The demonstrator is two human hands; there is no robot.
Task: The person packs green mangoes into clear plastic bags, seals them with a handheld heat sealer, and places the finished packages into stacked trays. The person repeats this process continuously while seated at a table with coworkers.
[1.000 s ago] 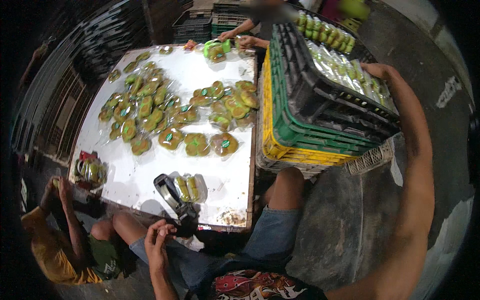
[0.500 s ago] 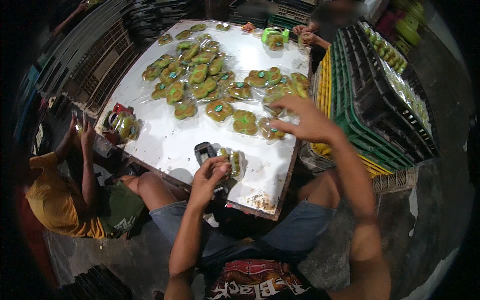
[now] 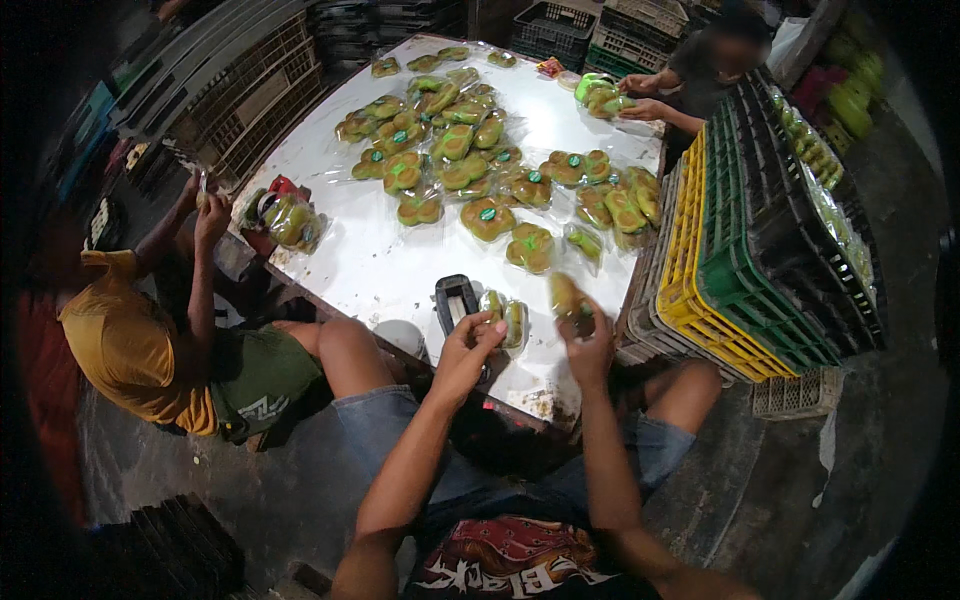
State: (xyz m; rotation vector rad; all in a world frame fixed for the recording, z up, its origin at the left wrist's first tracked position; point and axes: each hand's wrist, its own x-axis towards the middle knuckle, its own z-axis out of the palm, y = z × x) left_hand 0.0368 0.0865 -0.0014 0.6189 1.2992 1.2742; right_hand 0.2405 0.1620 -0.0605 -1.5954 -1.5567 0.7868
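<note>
My right hand [image 3: 590, 345] grips a green-and-brown bun in clear wrap [image 3: 567, 296], held above the table's near right part and slightly smeared by motion. My left hand [image 3: 470, 350] is closed, thumb against fingertips; what it pinches, if anything, is too small to make out. Just beyond its fingertips a wrapped pack of buns [image 3: 514, 322] lies on the white table [image 3: 370, 280]. Next to that pack lies a black handheld device [image 3: 456, 298], partly behind my left hand. Farther off, many lobed wrapped buns [image 3: 463, 172] lie heaped, some with round green labels.
Stacked yellow, green and black crates [image 3: 735, 260] stand close along the table's right side. At the left a person in a yellow shirt [image 3: 140, 335] holds up something small. Another person's hands [image 3: 648, 97] handle a wrapped bun at the far right corner.
My right hand has come back from the far buns toward me, now with a wrapped bun in it. My left hand stays pinched by the near pack. The whole view has shifted.
</note>
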